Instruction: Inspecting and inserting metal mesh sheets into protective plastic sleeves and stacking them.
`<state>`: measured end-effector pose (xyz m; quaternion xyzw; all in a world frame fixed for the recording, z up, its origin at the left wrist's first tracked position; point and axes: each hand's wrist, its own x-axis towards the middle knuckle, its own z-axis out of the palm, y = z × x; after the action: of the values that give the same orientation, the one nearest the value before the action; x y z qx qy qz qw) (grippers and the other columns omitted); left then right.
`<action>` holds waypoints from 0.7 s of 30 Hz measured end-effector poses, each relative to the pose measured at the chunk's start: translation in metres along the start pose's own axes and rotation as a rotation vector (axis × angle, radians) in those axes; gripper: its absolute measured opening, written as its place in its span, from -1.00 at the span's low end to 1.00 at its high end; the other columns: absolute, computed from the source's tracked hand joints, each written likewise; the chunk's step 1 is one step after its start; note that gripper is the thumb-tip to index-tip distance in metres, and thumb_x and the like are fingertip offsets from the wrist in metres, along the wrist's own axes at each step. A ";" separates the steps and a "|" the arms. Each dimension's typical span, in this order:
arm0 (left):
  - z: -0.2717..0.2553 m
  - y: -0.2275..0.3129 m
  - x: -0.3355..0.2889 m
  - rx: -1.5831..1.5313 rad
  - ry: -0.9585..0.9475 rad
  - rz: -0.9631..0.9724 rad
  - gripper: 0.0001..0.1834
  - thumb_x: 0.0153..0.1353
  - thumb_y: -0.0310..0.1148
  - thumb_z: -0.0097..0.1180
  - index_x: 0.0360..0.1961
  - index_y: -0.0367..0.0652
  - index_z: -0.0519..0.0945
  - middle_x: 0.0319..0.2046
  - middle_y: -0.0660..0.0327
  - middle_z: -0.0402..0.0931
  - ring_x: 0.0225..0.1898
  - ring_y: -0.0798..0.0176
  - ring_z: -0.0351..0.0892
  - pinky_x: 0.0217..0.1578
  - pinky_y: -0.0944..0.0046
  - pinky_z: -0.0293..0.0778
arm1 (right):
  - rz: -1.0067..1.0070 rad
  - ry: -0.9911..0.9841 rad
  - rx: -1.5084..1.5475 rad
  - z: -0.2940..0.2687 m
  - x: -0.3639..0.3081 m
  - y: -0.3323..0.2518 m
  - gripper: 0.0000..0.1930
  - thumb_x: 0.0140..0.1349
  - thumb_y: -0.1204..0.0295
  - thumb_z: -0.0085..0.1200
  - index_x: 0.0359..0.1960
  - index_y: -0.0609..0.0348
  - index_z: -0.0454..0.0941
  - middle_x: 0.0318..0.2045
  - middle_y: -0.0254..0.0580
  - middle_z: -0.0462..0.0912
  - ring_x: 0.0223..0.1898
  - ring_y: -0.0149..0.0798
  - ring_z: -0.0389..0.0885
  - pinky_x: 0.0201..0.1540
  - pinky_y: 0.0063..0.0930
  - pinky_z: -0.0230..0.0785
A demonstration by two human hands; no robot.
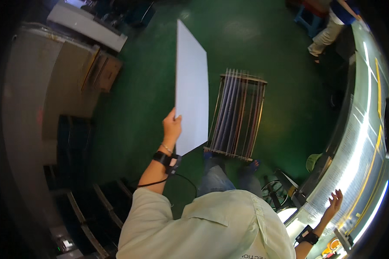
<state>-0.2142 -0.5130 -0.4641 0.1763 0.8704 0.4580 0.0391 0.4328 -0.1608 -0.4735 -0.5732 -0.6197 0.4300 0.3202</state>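
Observation:
My left hand (pixel 172 128) is closed on the edge of a large flat white panel (pixel 192 86), held upright and tilted away in front of me. The thumb lies on its face, and the other fingers are hidden behind it. Out to the right, my right hand (pixel 334 203) holds nothing, with its fingers apart over the brightly lit worktop (pixel 320 196); whether it touches the surface I cannot tell. Near my feet, a slotted rack (pixel 257 121) on the floor holds several thin upright sheets packed toward its left side.
A long curved-looking table (pixel 358 142) with yellow strips runs along the right. Another person (pixel 330 32) is at the far right beside a blue stool (pixel 309 21). Cardboard (pixel 110 73) and dark racks (pixel 73 134) line the left. A green bin (pixel 312 162) stands by the table.

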 end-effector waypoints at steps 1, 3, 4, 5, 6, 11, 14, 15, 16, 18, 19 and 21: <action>0.008 -0.016 -0.001 -0.003 -0.008 0.013 -0.58 0.02 -0.58 -0.03 -0.01 -0.29 0.42 -0.29 0.05 0.56 -0.35 0.37 0.53 -0.31 0.37 0.42 | -0.023 -0.054 -0.073 0.031 -0.007 -0.023 -0.67 0.26 0.34 -0.14 0.05 0.10 0.34 -0.07 -0.24 0.46 -0.16 -0.38 0.47 -0.21 -0.55 0.32; 0.016 -0.042 -0.003 -0.019 -0.030 0.011 -0.57 0.03 -0.57 -0.04 0.00 -0.25 0.42 -0.24 -0.03 0.54 -0.30 0.27 0.57 -0.28 0.34 0.43 | -0.035 -0.176 -0.142 0.083 -0.022 -0.058 -0.69 0.26 0.34 -0.14 0.01 0.14 0.38 -0.14 -0.26 0.50 -0.22 -0.41 0.48 -0.26 -0.59 0.32; 0.016 -0.054 -0.001 -0.034 -0.045 -0.004 -0.57 0.03 -0.57 -0.05 0.01 -0.22 0.42 -0.21 -0.05 0.53 -0.27 0.22 0.58 -0.27 0.34 0.43 | -0.024 -0.243 -0.139 0.105 -0.028 -0.070 -0.70 0.26 0.34 -0.14 -0.02 0.16 0.39 -0.17 -0.26 0.51 -0.24 -0.43 0.49 -0.28 -0.60 0.31; 0.020 -0.068 0.001 -0.036 -0.047 0.005 -0.58 0.05 -0.57 -0.05 0.02 -0.26 0.41 -0.17 0.01 0.53 -0.21 0.36 0.53 -0.20 0.39 0.41 | 0.023 -0.263 -0.157 0.125 -0.034 -0.076 -0.71 0.26 0.34 -0.13 -0.04 0.18 0.40 -0.20 -0.28 0.51 -0.24 -0.45 0.48 -0.30 -0.63 0.30; 0.022 -0.082 0.000 -0.018 -0.097 -0.099 -0.58 0.06 -0.56 -0.05 0.01 -0.26 0.41 -0.17 -0.03 0.52 -0.16 0.27 0.54 -0.18 0.36 0.41 | 0.030 -0.286 -0.195 0.145 -0.041 -0.084 -0.71 0.25 0.33 -0.11 -0.06 0.19 0.41 -0.21 -0.29 0.51 -0.27 -0.46 0.48 -0.31 -0.64 0.29; 0.038 -0.136 -0.013 -0.057 -0.123 -0.044 -0.59 0.04 -0.54 -0.01 0.00 -0.23 0.43 -0.19 -0.10 0.48 -0.20 0.10 0.57 -0.27 0.33 0.44 | 0.001 -0.440 -0.364 0.210 -0.077 -0.088 -0.74 0.25 0.34 -0.11 -0.11 0.20 0.43 -0.30 -0.35 0.50 -0.34 -0.48 0.47 -0.36 -0.68 0.29; 0.052 -0.169 -0.039 -0.079 -0.150 -0.071 -0.48 0.03 -0.60 -0.08 0.09 -0.03 0.37 -0.23 -0.13 0.47 -0.30 -0.11 0.52 -0.34 0.16 0.45 | 0.067 -0.513 -0.385 0.243 -0.102 -0.106 -0.77 0.23 0.37 -0.11 -0.13 0.20 0.43 -0.34 -0.36 0.50 -0.36 -0.50 0.47 -0.38 -0.68 0.29; 0.055 -0.171 -0.041 -0.104 -0.146 -0.041 -0.47 0.03 -0.61 -0.08 0.10 -0.03 0.36 -0.23 -0.14 0.46 -0.29 -0.11 0.52 -0.33 0.15 0.45 | 0.069 -0.474 -0.333 0.253 -0.109 -0.098 -0.80 0.21 0.40 -0.10 -0.18 0.20 0.45 -0.35 -0.37 0.50 -0.36 -0.50 0.47 -0.40 -0.67 0.30; 0.058 -0.173 -0.040 -0.130 -0.140 -0.009 -0.46 0.03 -0.61 -0.08 0.11 -0.03 0.35 -0.23 -0.15 0.46 -0.28 -0.11 0.52 -0.33 0.15 0.45 | 0.062 -0.460 -0.338 0.258 -0.113 -0.095 -0.80 0.21 0.40 -0.10 -0.18 0.20 0.45 -0.35 -0.37 0.50 -0.36 -0.50 0.47 -0.40 -0.67 0.30; 0.059 -0.173 -0.041 -0.134 -0.131 -0.001 -0.45 0.02 -0.62 -0.09 0.11 -0.04 0.34 -0.22 -0.15 0.46 -0.27 -0.10 0.52 -0.31 0.14 0.46 | 0.104 -0.533 -0.351 0.275 -0.122 -0.095 -0.82 0.20 0.43 -0.11 -0.21 0.21 0.45 -0.36 -0.35 0.51 -0.38 -0.49 0.48 -0.39 -0.67 0.30; 0.059 -0.173 -0.040 -0.111 -0.144 -0.022 -0.45 0.02 -0.63 -0.09 0.11 -0.05 0.34 -0.22 -0.14 0.46 -0.27 -0.10 0.52 -0.30 0.15 0.46 | 0.158 -0.535 -0.329 0.284 -0.124 -0.095 -0.83 0.19 0.46 -0.11 -0.23 0.21 0.46 -0.38 -0.34 0.52 -0.39 -0.49 0.49 -0.39 -0.67 0.31; 0.058 -0.172 -0.037 -0.094 -0.168 -0.061 -0.47 0.02 -0.64 -0.11 0.09 -0.08 0.37 -0.22 -0.10 0.48 -0.26 -0.09 0.53 -0.28 0.17 0.47 | 0.175 -0.583 -0.359 0.299 -0.119 -0.092 -0.83 0.17 0.47 -0.11 -0.23 0.21 0.46 -0.39 -0.31 0.54 -0.38 -0.47 0.51 -0.39 -0.66 0.33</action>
<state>-0.2131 -0.5698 -0.6405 0.1854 0.8466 0.4806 0.1340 0.1432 -0.3250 -0.5062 -0.5244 -0.6992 0.4857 -0.0142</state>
